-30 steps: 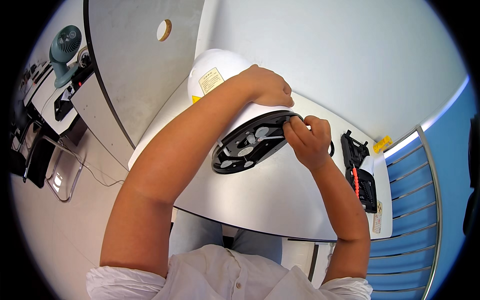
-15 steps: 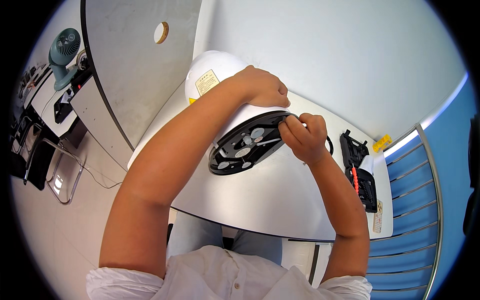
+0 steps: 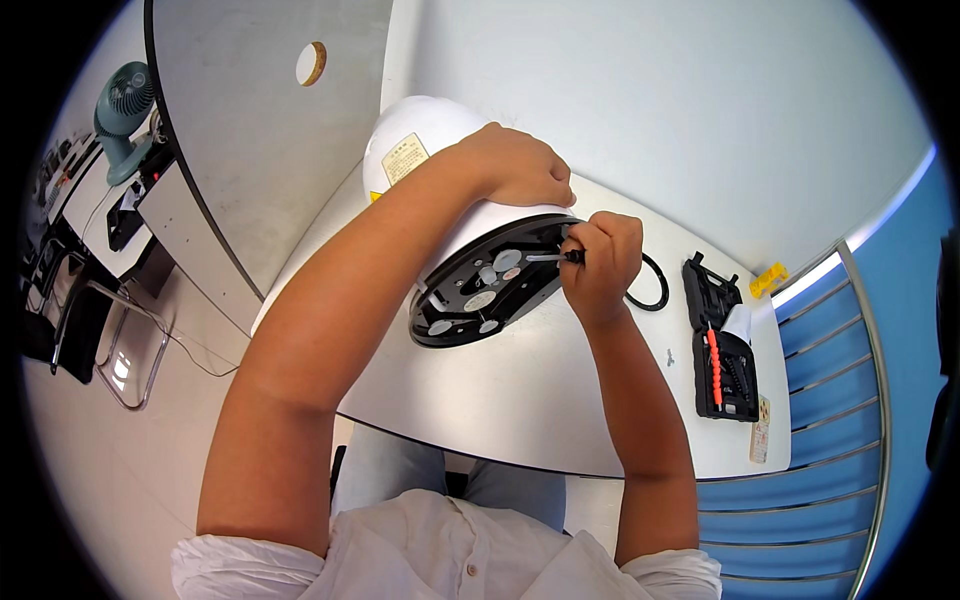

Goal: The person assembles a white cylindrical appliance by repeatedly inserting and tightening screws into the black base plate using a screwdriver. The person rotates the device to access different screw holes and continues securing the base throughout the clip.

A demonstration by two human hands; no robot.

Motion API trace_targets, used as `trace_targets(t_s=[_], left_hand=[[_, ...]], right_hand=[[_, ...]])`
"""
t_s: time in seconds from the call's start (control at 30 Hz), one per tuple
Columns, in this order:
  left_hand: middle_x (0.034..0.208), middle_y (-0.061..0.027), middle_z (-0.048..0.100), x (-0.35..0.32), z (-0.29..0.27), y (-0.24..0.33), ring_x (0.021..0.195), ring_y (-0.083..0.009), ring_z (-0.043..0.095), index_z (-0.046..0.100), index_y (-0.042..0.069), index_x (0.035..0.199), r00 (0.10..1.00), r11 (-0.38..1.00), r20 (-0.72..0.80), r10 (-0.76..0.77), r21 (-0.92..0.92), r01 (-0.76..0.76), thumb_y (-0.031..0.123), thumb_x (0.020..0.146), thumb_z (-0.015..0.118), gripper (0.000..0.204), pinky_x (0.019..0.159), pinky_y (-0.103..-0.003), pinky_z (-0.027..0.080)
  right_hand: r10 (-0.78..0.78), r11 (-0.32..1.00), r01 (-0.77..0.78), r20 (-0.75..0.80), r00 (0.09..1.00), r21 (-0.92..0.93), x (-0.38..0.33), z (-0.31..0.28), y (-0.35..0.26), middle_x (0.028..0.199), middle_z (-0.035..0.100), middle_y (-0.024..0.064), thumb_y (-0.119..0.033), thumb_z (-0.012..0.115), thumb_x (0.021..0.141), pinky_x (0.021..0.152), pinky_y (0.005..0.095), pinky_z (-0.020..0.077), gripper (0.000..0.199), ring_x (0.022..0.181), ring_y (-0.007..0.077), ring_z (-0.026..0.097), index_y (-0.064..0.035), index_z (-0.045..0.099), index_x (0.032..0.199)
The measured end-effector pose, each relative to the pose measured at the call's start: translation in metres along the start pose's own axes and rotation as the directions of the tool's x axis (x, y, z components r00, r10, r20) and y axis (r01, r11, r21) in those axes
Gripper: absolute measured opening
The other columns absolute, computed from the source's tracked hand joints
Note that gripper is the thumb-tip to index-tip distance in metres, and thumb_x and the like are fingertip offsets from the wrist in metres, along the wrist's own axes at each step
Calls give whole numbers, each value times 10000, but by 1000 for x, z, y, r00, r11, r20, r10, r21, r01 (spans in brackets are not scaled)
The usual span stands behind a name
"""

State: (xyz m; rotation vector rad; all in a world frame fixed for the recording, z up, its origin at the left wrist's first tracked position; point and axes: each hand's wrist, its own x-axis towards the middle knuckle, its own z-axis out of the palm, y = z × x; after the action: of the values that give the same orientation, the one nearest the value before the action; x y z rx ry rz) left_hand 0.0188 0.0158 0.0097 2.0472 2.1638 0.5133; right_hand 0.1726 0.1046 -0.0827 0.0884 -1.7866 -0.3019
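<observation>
Right hand closed in a fist around a small screwdriver, black grip in the fingers, thin metal shaft pointing left into the black underside of a white appliance. Left hand curled over the appliance's rounded white body, palm down, fingers wrapped at the rim just above the black base. Appliance lies tipped on its side on the white worktop, round base facing the person, several pale discs and screw points showing on it. A black cord loops out just right of the right hand. Further right, well apart, an open black tool case with a red-handled driver in it. Small yellow object near the worktop's far corner. Teal fan on a separate desk far left.
</observation>
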Motion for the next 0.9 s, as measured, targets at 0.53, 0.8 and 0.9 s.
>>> trace_targets(t_s=[0.53,0.8,0.9], left_hand=[[979,-50,708,0,-4,0,946,-237,639,711,217,1039,998,999,55,-37,6,37,477,812,512,399,847,-329,465],[954,-70,705,-2,-2,-1,911,-266,620,719,184,980,1000,999,26,-14,-41,15,439,816,521,362,830,-348,457],[980,-75,704,-2,-3,0,932,-267,620,719,181,995,999,999,32,-18,-27,19,437,817,521,369,845,-348,457]], right_hand=[[145,989,-145,5,989,-2,-12,-1,-8,927,525,28,-3,699,718,641,313,410,219,831,224,478,-117,627,891],[185,983,-185,-28,982,-3,-9,1,-17,925,526,35,-49,733,737,654,316,427,163,824,220,492,-91,636,861],[199,980,-199,-42,979,14,-9,3,-18,927,527,36,-47,735,737,653,313,426,162,822,221,493,-86,643,863]])
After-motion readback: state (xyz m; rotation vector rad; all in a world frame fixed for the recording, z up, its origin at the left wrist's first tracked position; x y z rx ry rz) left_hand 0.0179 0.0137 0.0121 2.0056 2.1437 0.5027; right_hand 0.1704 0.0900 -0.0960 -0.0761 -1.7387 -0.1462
